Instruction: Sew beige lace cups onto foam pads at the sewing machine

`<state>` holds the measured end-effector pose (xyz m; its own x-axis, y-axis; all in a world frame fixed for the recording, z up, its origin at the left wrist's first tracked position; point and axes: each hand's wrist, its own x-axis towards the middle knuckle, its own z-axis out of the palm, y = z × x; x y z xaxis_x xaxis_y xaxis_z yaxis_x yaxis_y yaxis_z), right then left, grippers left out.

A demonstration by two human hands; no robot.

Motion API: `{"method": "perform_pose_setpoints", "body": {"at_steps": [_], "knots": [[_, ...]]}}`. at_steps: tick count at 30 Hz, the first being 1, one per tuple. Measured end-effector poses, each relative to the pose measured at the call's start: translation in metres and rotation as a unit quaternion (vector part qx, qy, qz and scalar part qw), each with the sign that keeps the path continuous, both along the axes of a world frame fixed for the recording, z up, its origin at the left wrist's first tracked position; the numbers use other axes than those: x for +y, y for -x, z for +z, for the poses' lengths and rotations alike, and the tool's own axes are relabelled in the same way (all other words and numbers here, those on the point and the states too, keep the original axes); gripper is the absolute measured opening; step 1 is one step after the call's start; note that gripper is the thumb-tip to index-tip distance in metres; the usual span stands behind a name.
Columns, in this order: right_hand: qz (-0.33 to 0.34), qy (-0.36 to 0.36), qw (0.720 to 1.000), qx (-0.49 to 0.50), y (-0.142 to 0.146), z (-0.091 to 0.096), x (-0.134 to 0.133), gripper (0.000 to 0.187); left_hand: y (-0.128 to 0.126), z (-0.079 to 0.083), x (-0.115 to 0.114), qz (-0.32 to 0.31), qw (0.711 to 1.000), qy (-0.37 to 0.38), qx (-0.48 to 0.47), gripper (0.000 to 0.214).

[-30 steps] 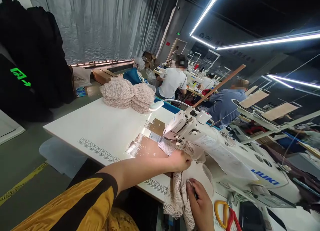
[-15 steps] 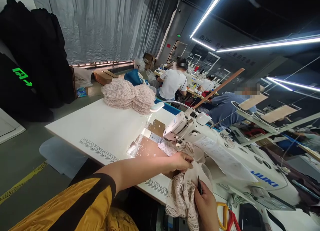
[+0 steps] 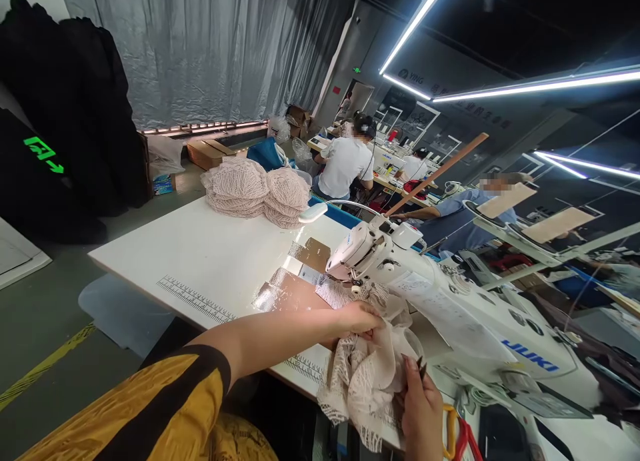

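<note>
Beige lace fabric (image 3: 370, 381) with sheer mesh parts hangs in folds over the table's front edge, just before the sewing machine (image 3: 400, 251). My left hand (image 3: 361, 316) pinches its upper part close to the machine's needle area. On the lower right, my right hand (image 3: 423, 404) is closed, with thumb and fingers at the mesh edge. Dark pointed tips of what look like thread snips (image 3: 423, 368) stick out between those fingers; their handles are hidden in the palm. Part of the lace (image 3: 333, 294) lies beneath the machine head.
Stacked lace cups (image 3: 237, 188) sit at the back of the white table (image 3: 165, 248), which has a printed ruler along its front. Yellow-handled and red-handled scissors (image 3: 457, 434) lie at lower right. A thread stand (image 3: 555, 248) rises behind the machine. Other people (image 3: 345, 161) sit at machines beyond.
My right hand has moved slightly right and down, spreading the mesh apart from my left hand. The lace hangs more opened out. A person behind the machine has shifted, with an arm now showing.
</note>
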<state>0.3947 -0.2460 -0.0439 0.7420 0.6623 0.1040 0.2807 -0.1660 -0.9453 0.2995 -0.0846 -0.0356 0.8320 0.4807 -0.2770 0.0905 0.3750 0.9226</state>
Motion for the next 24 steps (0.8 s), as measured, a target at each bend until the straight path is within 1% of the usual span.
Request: {"method": "perform_pose_setpoints", "body": {"at_steps": [3,5,7,9,12,17,19,21,22,24], "knots": [[-0.026,0.052,0.998,0.022,-0.002,0.008,0.001,0.055,0.004,-0.002,-0.001,-0.01,1.0,-0.006,-0.023,0.012],[-0.017,0.072,0.997,0.01,-0.004,0.013,0.002,0.056,0.006,-0.001,-0.002,0.002,1.0,-0.017,-0.019,0.017],[0.006,0.074,0.997,0.016,-0.007,0.014,0.002,0.058,0.006,0.002,-0.002,0.011,1.0,-0.014,-0.009,0.018],[0.02,0.063,0.998,0.017,-0.01,0.013,0.004,0.058,0.005,0.005,-0.003,0.012,1.0,0.004,-0.007,0.015],[0.019,0.052,0.998,0.009,-0.012,0.01,0.009,0.056,0.004,0.009,-0.004,0.005,0.999,0.044,-0.023,0.009],[0.07,0.072,0.995,0.012,-0.008,0.009,0.02,0.053,0.004,0.008,-0.008,-0.021,0.993,0.1,-0.061,0.017],[0.05,0.084,0.995,-0.014,-0.01,0.011,0.022,0.05,0.005,0.008,-0.011,-0.019,0.991,0.111,-0.073,0.016],[0.009,0.103,0.993,-0.061,-0.016,0.013,0.02,0.05,0.008,0.011,-0.014,-0.02,0.989,0.115,-0.085,0.012],[-0.013,0.12,0.988,-0.098,-0.022,0.014,0.018,0.05,0.01,0.014,-0.015,-0.026,0.988,0.118,-0.093,0.011],[-0.042,0.176,0.966,-0.184,-0.033,0.016,0.014,0.051,0.017,0.021,-0.017,-0.057,0.984,0.125,-0.109,0.009]]}}
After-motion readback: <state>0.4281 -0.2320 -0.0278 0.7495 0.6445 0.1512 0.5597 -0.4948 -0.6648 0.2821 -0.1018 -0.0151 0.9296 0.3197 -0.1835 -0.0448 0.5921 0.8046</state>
